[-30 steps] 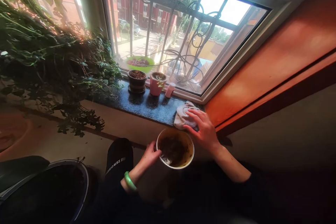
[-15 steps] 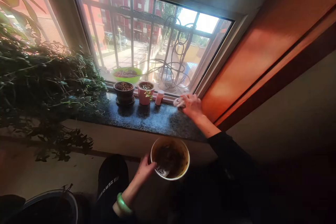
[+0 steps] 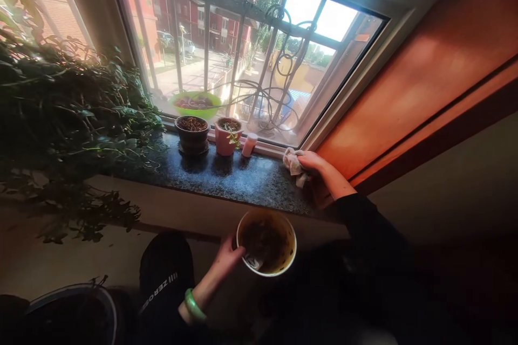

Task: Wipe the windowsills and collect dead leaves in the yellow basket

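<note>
My left hand (image 3: 226, 259) has the round bucket (image 3: 267, 242) by its near-left rim, fingers (image 3: 237, 250) curled over the lip and into the top, with the green bangle (image 3: 193, 304) sitting on that wrist. The bucket is below the windowsill (image 3: 226, 180), just in front of my knee, and dark soil or wet muck fills much of it. I judge it fairly heavy and stiff-walled — a one-point pinch on the rim would let it tip, so the surer hold is the rim with a second hand under or across from it. The inside looks smeared, so probably slippery.

My right hand (image 3: 319, 170) is at the far right end of the sill, fingers closed around a pale rag (image 3: 293, 164) — soft, light, bunched up, easy to take anywhere; it will drag on the speckled stone rather than slide.

Along the sill to the left stand a small pink bottle (image 3: 249, 144), a pink pot (image 3: 229, 136) with a sprig and a dark pot (image 3: 192, 133) on its saucer, close together against the window frame. They look easily knocked if the rag sweeps that way. A green bowl (image 3: 196, 103) sits beyond them, whether inside or outside the glass I cannot tell. The big trailing plant (image 3: 68, 118) hangs over the left end of the sill, and a dark tub (image 3: 76, 315) sits by my left leg.
</note>
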`<state>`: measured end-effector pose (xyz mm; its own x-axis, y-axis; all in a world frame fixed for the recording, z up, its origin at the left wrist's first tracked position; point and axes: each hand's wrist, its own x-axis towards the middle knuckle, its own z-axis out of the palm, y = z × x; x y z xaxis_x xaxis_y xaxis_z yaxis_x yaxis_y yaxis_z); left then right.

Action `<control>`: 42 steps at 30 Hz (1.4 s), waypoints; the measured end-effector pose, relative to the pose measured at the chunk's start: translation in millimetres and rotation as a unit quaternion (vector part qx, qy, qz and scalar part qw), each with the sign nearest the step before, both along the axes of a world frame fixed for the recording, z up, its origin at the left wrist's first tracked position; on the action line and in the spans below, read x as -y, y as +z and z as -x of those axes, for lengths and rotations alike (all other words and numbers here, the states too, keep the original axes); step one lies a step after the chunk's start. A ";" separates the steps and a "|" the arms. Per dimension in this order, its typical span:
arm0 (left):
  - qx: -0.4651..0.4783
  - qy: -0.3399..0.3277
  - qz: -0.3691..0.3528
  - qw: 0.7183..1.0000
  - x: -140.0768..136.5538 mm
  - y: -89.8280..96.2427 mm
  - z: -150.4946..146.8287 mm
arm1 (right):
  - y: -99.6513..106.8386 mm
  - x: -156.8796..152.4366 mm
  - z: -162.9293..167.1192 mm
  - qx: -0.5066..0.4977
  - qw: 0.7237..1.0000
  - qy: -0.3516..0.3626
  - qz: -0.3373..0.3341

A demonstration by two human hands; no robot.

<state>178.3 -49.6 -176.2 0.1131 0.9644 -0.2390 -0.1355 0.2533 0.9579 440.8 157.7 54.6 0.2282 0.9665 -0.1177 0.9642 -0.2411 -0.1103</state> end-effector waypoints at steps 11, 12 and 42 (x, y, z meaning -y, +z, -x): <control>0.020 0.008 0.008 1.000 1.3 12.4 6.7 | -22.6 6.6 9.8 0.028 0.999 -0.023 -0.023; 0.018 0.007 0.008 1.000 1.5 12.6 7.0 | -24.1 7.8 9.4 -0.010 0.999 -0.016 -0.029; -0.006 0.019 0.005 1.000 1.1 15.3 15.9 | -18.5 37.6 19.8 0.243 0.964 0.079 0.075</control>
